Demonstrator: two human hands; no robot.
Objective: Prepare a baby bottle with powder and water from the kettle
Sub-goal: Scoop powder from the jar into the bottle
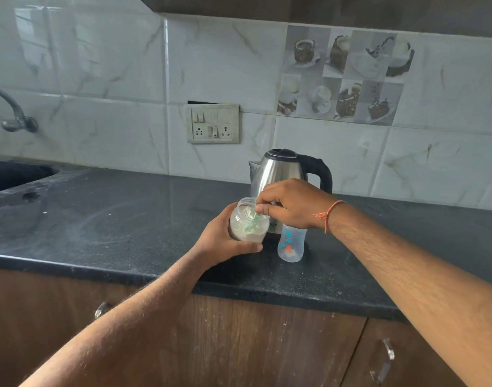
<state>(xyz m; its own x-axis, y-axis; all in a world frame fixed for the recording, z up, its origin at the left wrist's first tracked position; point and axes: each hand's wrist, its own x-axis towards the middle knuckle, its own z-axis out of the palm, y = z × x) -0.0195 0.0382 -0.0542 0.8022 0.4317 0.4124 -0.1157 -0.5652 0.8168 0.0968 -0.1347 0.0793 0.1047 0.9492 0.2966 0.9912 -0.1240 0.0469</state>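
Note:
My left hand (225, 241) grips a clear open jar (249, 220) of pale powder, held tilted just above the black counter (127, 219). My right hand (291, 203) pinches the handle of a green scoop (254, 219) that dips into the jar's powder. A clear baby bottle (291, 245) with printed figures stands on the counter right of the jar, its top hidden under my right hand. Behind both stands a steel kettle (284, 171) with a black lid and handle.
A sink (12, 174) is sunk into the counter at far left, with a tap (14, 113) on the tiled wall above it. A switch and socket plate (213, 123) sits on the wall behind the kettle. Wooden cabinet doors with handles lie below the counter edge.

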